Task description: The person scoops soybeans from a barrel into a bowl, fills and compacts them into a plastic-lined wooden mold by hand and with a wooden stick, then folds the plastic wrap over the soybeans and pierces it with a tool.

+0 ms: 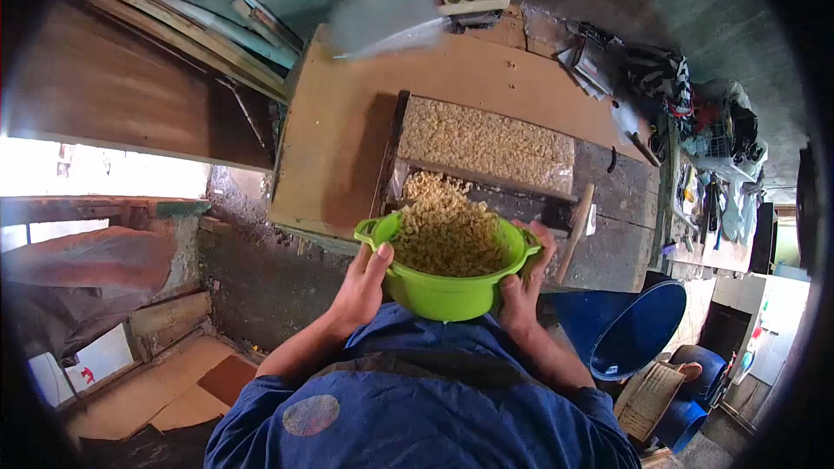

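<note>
My left hand (361,285) grips the left handle of a light green plastic bowl (445,297), thumb on the rim. On the other side my right hand (524,288) is closed around the right handle. The bowl tilts away from me toward the table. Pale brown lumpy pieces (447,239), like puffed grain, fill it and spill over its far rim into the near part of a dark wooden frame (400,135). The far part of that frame holds a flat, packed slab (486,143) of similar pieces. A wooden stick (576,234) lies at the frame's right.
The frame rests on a wooden table (339,148). At the back are a clear plastic sheet or bag (387,17) and a power strip (473,2). A blue barrel (638,330) stands below on the right. Tools and bags (721,200) crowd the right side.
</note>
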Available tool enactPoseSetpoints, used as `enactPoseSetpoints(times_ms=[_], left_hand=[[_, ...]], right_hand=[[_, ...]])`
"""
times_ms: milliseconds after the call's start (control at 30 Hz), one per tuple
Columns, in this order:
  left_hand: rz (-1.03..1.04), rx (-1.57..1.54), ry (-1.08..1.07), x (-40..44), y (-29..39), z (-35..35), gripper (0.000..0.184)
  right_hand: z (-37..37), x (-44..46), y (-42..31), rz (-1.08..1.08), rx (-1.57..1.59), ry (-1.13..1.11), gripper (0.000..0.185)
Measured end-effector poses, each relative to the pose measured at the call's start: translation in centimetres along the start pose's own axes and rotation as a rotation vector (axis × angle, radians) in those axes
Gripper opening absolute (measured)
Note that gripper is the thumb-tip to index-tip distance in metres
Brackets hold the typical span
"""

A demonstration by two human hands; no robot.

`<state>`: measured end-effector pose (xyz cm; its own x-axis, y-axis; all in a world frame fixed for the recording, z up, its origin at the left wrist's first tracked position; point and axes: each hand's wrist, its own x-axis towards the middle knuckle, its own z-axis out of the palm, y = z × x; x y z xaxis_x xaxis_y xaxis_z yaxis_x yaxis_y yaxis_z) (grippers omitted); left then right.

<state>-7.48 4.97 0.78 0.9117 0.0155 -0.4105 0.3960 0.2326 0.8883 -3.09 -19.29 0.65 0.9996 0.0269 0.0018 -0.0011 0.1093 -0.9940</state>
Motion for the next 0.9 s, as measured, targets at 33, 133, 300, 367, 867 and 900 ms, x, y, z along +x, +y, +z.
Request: enactPoseSetpoints(times_ms=[33,133,300,367,867,900], left_hand=[[-0.032,0.051,-0.015,1.0,0.0,0.1,0.061],[-0.076,0.105,-0.049,1.5,0.1,0.7,0.063],[0.038,0.073,-0.087,0.8,-0.5,2.1,0.063],[-0.131,0.009,-0.084,2.2,-0.3,2.9,0.064],[-0.122,0.106,-0.210,2.6,-0.8,7.7,0.070],[-0.066,0.137,-0.239,2.3,-0.9,7.8,0.072]], right_hand=[[-0.2,0.2,0.5,-0.014,0.002,-0.002,0.097],[-1.0,-0.4,0.8,0.006,0.011,0.050,0.097],[-2.5,-1.6,-0.6,-0.076,0.012,0.079,0.099],[-3.2,-1.2,-0.2,0.048,0.046,0.099,0.094],[-7.7,-2.2,-2.9,0.026,0.069,0.201,0.093],[-7.9,-1.9,-3.5,0.034,0.053,0.206,0.096]])
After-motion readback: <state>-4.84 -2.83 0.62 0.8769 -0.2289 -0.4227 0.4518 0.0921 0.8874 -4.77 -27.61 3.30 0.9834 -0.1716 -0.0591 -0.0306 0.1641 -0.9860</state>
